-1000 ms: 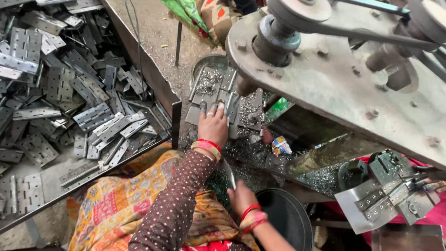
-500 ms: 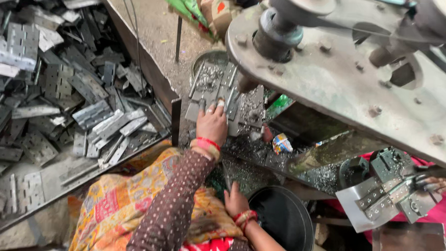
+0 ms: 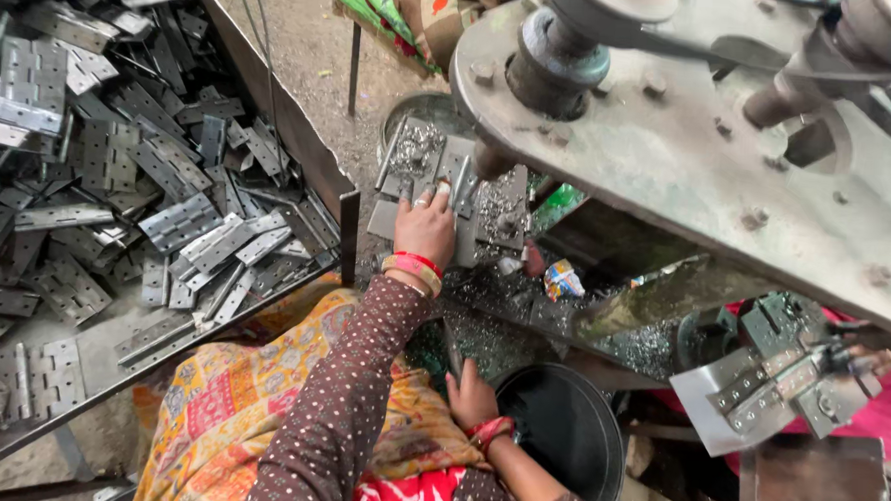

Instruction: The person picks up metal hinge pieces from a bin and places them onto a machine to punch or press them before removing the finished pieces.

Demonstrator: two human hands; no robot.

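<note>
My left hand (image 3: 424, 230), wearing red and gold bangles, reaches onto the grey die plate (image 3: 397, 218) of the press, with its fingertips on a bright metal hinge piece (image 3: 460, 177). Silvery shavings (image 3: 418, 147) lie around the plate. My right hand (image 3: 469, 394), wearing a red bangle, sits low by the rim of a black tub (image 3: 558, 426). Its fingers curl around a thin dark metal strip (image 3: 451, 346). A patterned orange and yellow cloth (image 3: 229, 391) covers my lap.
A metal tray (image 3: 272, 103) at the left holds a pile of several grey hinges (image 3: 118, 176). The heavy press frame (image 3: 690, 161) with a shaft overhangs the upper right. A clamp fixture (image 3: 770, 385) sits at the right, with another person's hand (image 3: 876, 358) beside it.
My left hand stays on the die plate. My right hand has dropped lower, towards the black tub's rim.
</note>
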